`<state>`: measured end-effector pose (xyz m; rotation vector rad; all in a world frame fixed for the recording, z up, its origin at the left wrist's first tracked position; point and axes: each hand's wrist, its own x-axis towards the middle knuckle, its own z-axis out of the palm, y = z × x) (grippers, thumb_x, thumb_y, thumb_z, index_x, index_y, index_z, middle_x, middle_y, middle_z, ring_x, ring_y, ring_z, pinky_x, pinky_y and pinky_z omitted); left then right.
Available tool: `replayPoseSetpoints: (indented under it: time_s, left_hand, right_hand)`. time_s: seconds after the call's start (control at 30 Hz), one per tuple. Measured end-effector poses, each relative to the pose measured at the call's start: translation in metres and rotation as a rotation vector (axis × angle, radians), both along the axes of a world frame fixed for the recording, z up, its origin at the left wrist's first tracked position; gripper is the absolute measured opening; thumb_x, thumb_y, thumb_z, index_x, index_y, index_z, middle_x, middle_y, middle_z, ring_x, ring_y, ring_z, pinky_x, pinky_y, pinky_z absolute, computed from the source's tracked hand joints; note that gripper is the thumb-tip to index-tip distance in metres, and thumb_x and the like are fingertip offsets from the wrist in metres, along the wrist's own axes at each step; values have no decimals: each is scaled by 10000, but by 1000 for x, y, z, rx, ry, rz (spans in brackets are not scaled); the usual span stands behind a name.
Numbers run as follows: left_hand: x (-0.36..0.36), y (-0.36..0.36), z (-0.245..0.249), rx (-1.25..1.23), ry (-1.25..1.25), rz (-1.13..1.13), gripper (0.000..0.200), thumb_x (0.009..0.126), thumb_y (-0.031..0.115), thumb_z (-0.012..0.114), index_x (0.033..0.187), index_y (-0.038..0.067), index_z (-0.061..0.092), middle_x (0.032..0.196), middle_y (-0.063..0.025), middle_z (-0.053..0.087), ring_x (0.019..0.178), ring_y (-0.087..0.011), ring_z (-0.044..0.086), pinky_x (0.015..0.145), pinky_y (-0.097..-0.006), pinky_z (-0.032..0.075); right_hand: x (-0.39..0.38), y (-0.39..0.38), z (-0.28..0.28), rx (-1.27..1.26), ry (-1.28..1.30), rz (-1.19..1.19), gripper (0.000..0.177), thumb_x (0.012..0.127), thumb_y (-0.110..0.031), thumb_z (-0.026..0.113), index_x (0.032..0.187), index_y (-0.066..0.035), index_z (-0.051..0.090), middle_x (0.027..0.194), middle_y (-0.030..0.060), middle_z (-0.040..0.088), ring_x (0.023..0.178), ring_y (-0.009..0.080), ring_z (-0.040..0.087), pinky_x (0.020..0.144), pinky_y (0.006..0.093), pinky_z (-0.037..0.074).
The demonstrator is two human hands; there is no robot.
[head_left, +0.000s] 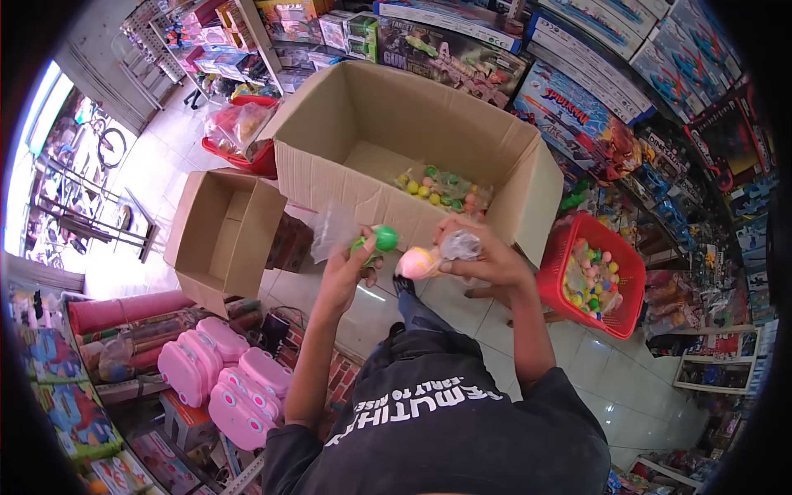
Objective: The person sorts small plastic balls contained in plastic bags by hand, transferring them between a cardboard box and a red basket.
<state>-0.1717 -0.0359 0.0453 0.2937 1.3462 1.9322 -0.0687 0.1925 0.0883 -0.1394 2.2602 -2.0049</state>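
My left hand (351,268) is closed on a green ball (385,238), and a crumpled clear plastic bag (332,235) sticks up beside its fingers. Pinched in my right hand (487,260) is a pink-and-yellow ball (417,263) in clear plastic, with a bunched end of the wrapping above the knuckles. Both hands are in front of the near wall of a large cardboard box (338,177). Bagged small coloured balls (433,188) lie at the box's right end.
To the right stands a red basket (549,268) of bagged coloured balls. A smaller open carton (190,239) and a red tub (216,148) with plastic bags are on the left. Pink cases (243,375) sit at lower left. Shelves of boxed toys (569,115) line the back and right.
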Motion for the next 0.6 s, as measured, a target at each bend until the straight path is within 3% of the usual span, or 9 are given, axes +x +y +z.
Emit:
replayPoseSetpoints:
  time_s: [0.07, 0.2, 0.23, 0.33, 0.37, 0.4, 0.47, 0.53, 0.6]
  left_hand:
    - [-19, -1, 4, 23, 36, 86, 185, 893, 215, 531, 999, 73, 475, 1059, -52, 509, 719, -104, 520, 485, -212, 414]
    - [-61, 3, 18, 93, 75, 55, 158, 926, 213, 459, 975, 64, 475, 1123, -94, 489, 764, -154, 555, 532, -243, 446]
    - [-74, 6, 22, 106, 113, 10, 188, 939, 234, 429, 958, 53, 480, 1163, -113, 463, 799, -179, 569, 572, -266, 472]
    - [-115, 26, 31, 68, 143, -22, 217, 946, 247, 411, 933, 44, 487, 1192, -120, 438, 841, -187, 569, 633, -287, 492]
    - [-130, 34, 30, 56, 129, -33, 217, 946, 247, 411, 933, 44, 487, 1192, -120, 438, 841, -187, 569, 633, -287, 492]
    - [-146, 44, 28, 32, 145, -65, 232, 948, 253, 407, 931, 39, 493, 1192, -111, 434, 876, -182, 558, 675, -294, 497]
    - [-173, 63, 24, 4, 154, -106, 247, 950, 259, 402, 929, 34, 499, 1193, -103, 429, 912, -178, 546, 718, -300, 501]
    - [-196, 83, 19, -137, 161, -196, 221, 946, 246, 401, 920, 42, 482, 1200, -108, 436, 931, -195, 538, 756, -325, 477]
    - [-221, 95, 9, -179, 90, -313, 349, 947, 272, 413, 1170, 16, 489, 1183, -63, 420, 1039, -151, 463, 814, -309, 496]
  right_hand:
    - [-16, 18, -1, 197, 223, -41, 346, 770, -173, 686, 1041, -29, 527, 953, 8, 483, 819, 83, 511, 631, 218, 444]
    - [-48, 49, 27, 246, 146, -162, 261, 712, -102, 691, 912, -46, 534, 918, 23, 523, 767, 90, 536, 619, 222, 436]
    - [-59, 59, 30, 261, 136, -155, 234, 738, -115, 681, 908, -36, 542, 850, 15, 527, 657, 75, 531, 544, 214, 424]
    - [-99, 97, 21, 407, 162, -79, 204, 765, -111, 662, 910, -25, 547, 774, 11, 517, 581, 54, 508, 477, 210, 398]
    - [-114, 104, 22, 477, 195, -58, 211, 769, -112, 647, 927, -16, 545, 725, 38, 509, 599, 111, 530, 513, 249, 406]
    - [-129, 110, 24, 469, 179, -62, 211, 769, -112, 647, 927, -16, 545, 725, 38, 509, 599, 111, 530, 513, 249, 406]
    - [-158, 119, 24, 565, 59, 21, 221, 804, -183, 616, 893, -4, 523, 746, 123, 498, 713, 229, 559, 610, 362, 420]
    - [-193, 131, 11, 648, 189, 78, 191, 823, -168, 577, 924, -14, 529, 817, 152, 548, 776, 249, 593, 641, 408, 430]
    - [-225, 137, -16, 706, 132, 168, 191, 835, -178, 566, 928, -15, 531, 837, 138, 575, 782, 259, 600, 691, 374, 463]
